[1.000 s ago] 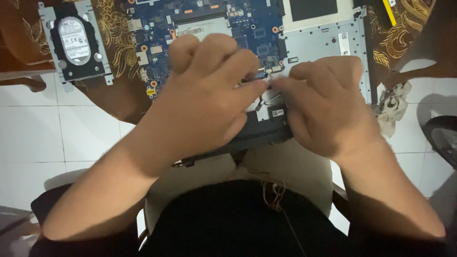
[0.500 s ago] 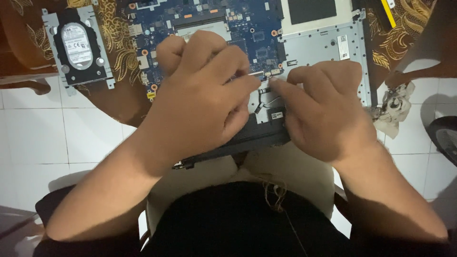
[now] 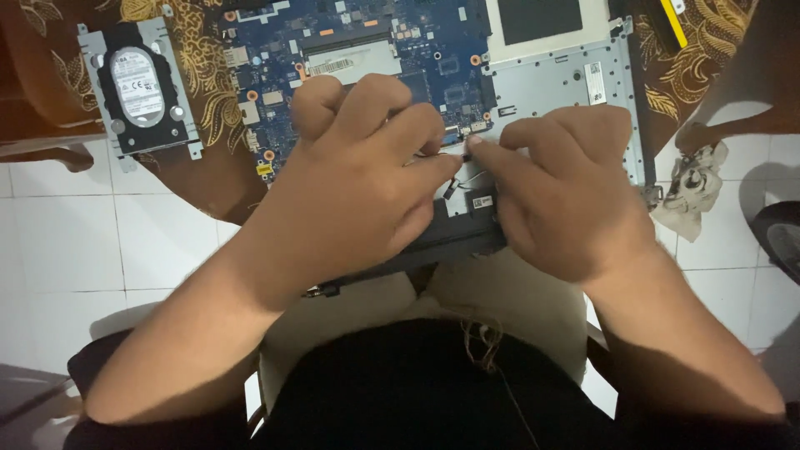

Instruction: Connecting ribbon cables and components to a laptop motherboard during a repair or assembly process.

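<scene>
An opened laptop chassis (image 3: pixel 575 83) lies on a brown patterned cloth, its blue motherboard (image 3: pixel 367 33) exposed. My left hand (image 3: pixel 367 179) is curled over the board's near edge, fingertips pinching something small that stays hidden under the fingers. My right hand (image 3: pixel 571 192) rests on the chassis's near right part, its index fingertip pressing toward a thin cable and small connector (image 3: pixel 467 179) between the two hands. The fingertips of both hands nearly meet there.
A hard drive in a silver bracket (image 3: pixel 137 87) lies on the cloth (image 3: pixel 192 108) at the left. A crumpled grey rag (image 3: pixel 692 187) sits on the white tiled floor at right, beside a dark wheel (image 3: pixel 783 237). My lap is below the chassis.
Both hands stay at the same spot on the chassis. The right index finger has stretched further toward the left hand's fingertips; the view shifted slightly.
</scene>
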